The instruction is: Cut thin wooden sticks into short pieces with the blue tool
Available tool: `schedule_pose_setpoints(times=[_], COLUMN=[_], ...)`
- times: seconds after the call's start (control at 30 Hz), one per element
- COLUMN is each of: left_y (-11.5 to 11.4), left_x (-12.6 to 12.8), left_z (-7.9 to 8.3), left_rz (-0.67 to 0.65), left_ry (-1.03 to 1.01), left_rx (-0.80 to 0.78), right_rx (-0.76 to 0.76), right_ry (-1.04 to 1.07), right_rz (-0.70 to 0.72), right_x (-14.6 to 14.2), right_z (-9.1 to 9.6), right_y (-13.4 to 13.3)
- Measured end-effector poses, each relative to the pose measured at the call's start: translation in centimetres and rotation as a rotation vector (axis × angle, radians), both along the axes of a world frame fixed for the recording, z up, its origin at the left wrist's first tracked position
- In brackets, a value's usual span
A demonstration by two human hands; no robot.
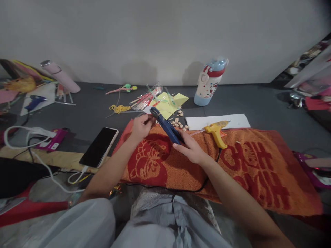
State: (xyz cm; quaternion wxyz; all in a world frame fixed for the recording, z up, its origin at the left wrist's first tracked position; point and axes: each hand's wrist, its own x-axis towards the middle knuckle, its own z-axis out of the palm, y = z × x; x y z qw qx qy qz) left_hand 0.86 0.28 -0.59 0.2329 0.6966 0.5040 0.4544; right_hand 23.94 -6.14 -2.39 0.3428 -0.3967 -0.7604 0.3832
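One head-worn camera faces forward and down (close in) onto the orange towel [245, 165], wall [165, 34] behind.

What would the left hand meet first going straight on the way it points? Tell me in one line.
The blue tool: the left hand has its fingers closed on the tool's front end. Past that, probably the yellow paper, though depth is unclear.

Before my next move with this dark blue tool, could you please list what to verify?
1. The right hand grips the dark blue elongated tool: ok.
2. The left hand pinches its far tip: ok.
3. The yellow plastic glue gun lies apart from both hands on the orange-red towel: ok.
4. The black cord is clear of the right forearm: not ok, it passes beneath.
5. The glue gun's nozzle has cooled: cannot tell.
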Motion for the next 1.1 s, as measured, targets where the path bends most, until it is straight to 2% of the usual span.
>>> schedule_pose_setpoints(times=[0.17,0.4,0.8,0.93,1.1], left_y=[0.3,0.4,0.1,0.1,0.5], left_x=[-0.4,-1.1,-1.2,-1.3,-1.1], left_z=[-0.3,0.6,1.7,1.5,0.3], left_rz=[0.003,-0.048,-0.005,-0.005,0.027], left_ry=[0.04,0.101,0.282,0.334,0.474], left_rx=[0.002,-0.016,0.054,0.08,0.117], right_rx=[0.015,-0.072,-0.161,-0.19,-0.234], right_ry=[0.005,-0.007,0.047,0.072,0.149], right_rz=[0.001,0.0,-0.023,-0.048,-0.096], right_x=[0.1,0.0,-0.8,-1.0,-1.3], right_z=[0.0,-0.1,-0.6,-0.8,-1.2], right_y=[0.0,0.1,-0.3,-0.4,-0.3])
